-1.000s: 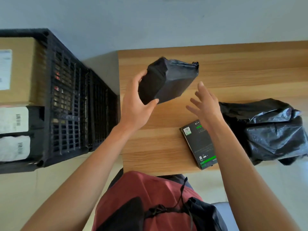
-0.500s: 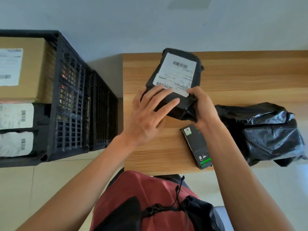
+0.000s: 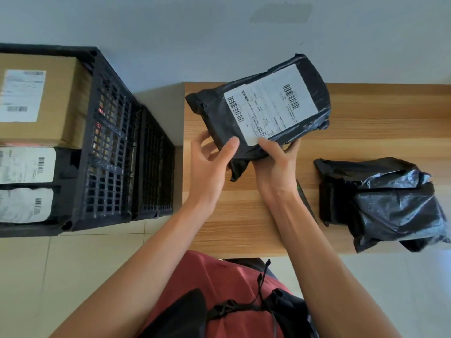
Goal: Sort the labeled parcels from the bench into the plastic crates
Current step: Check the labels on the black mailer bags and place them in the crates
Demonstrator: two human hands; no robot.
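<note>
Above the wooden bench (image 3: pixel 366 132) I hold a black plastic parcel (image 3: pixel 217 111) with its white shipping label (image 3: pixel 271 103) facing up. My left hand (image 3: pixel 210 164) grips its near left edge, thumb on top. My right hand (image 3: pixel 275 164) holds the near right edge, thumb on the label's corner. A second black bagged parcel (image 3: pixel 383 201) lies on the bench to the right. A thin dark box (image 3: pixel 306 201) is mostly hidden behind my right forearm.
Two black plastic crates stand on the floor to the left. The larger crate (image 3: pixel 107 142) holds a brown carton (image 3: pixel 61 101) and two labeled black parcels (image 3: pixel 26 164). The smaller crate (image 3: pixel 156 164) sits between it and the bench. A wall runs behind.
The parcel was turned label-up and then rotated so its long side runs left to right. Both hands shifted to its near edge. The thin dark box became hidden by my right arm.
</note>
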